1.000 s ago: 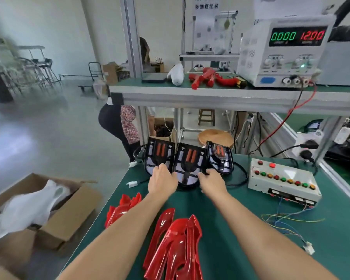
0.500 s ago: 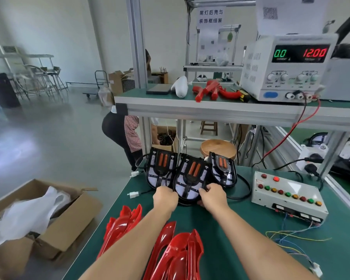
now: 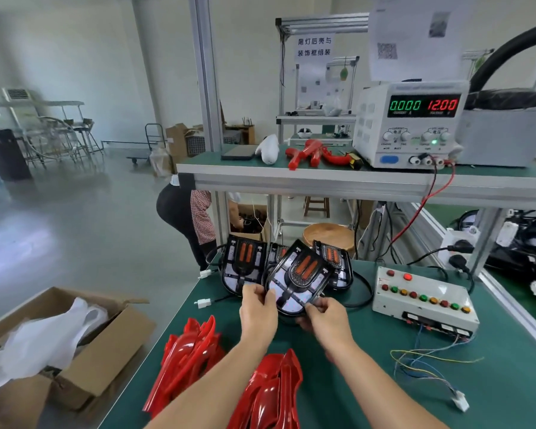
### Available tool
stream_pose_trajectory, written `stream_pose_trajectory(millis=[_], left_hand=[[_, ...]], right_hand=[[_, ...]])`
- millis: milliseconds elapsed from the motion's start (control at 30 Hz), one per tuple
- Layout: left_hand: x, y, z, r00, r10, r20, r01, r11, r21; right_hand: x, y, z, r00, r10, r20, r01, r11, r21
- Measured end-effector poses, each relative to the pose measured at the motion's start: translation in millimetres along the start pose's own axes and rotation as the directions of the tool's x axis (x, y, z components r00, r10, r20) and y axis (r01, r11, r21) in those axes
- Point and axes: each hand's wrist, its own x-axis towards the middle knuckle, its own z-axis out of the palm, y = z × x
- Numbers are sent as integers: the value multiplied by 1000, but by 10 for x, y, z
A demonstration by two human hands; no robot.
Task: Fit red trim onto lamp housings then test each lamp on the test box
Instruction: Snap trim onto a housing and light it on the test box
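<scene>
The middle lamp housing [image 3: 297,275] has come up off the row and tilted, its near edge pinched by the left hand [image 3: 258,314] and right hand [image 3: 327,320]. It seemingly carries no trim yet: both red trim stacks [image 3: 192,360] lie nearer, the test box [image 3: 421,300] unused.

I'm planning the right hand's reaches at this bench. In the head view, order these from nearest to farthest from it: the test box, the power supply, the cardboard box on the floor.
From the right hand:
1. Test box, on the bench just to its right.
2. Cardboard box, on the floor past the bench's left edge.
3. Power supply, up on the shelf, back right.
</scene>
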Motion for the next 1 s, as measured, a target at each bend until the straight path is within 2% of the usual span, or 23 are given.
stream_pose_trajectory(millis=[67,133,200,267,300,367,400,433,500,533,600,667,767,867,1000], left_hand=[[-96,91,-20,998,60,-16,-60,998,-36],[-156,234,-44,990,133,-42,-135,989,-52],[-198,416,-81,975,213,-68,-218,973,-78],[-259,619,-126,951,299,-76,-306,947,-99],[-296,710,-147,938,337,-78,-344,933,-103],[-381,882,-188,916,397,-53,-400,909,-112],[-433,967,-202,909,417,-20,-416,901,-126],[-486,1052,-210,900,436,19,-429,891,-150],[-605,1236,-203,874,473,112,-446,872,-200],[-681,1340,-191,856,488,168,-451,866,-216],[-859,1552,-158,813,508,283,-447,858,-254],[-1041,1743,-120,781,515,353,-438,855,-277],[-1287,1865,-67,769,469,435,-350,878,-327],[-1472,1673,-13,734,462,498,-390,887,-249],[-1538,1155,70,706,402,583,-367,912,-185]], right_hand=[[-155,-103,-62,999,-35,17,35,999,14],[-331,-282,-170,994,-101,52,103,994,-44],[-526,-517,-344,976,-182,122,202,964,-176],[-716,-740,-588,939,-315,138,343,874,-343],[-807,-847,-725,908,-409,92,406,804,-435],[-966,-1064,-1007,791,-609,-55,491,686,-537],[-1029,-1164,-1149,734,-667,-123,522,671,-526],[-1076,-1263,-1279,718,-678,-157,538,684,-493],[-1140,-1418,-1488,801,-588,-111,519,775,-360],[-1180,-1477,-1555,854,-517,-60,481,829,-287],[-1286,-1547,-1640,916,-398,56,402,906,-129],[-1386,-1568,-1742,945,-284,160,269,957,110],[-1573,-1501,-1961,924,-229,306,86,905,417],[-1766,-1205,-2089,924,-187,333,-8,863,506],[-1967,-659,-2095,979,-71,190,-22,895,446]])
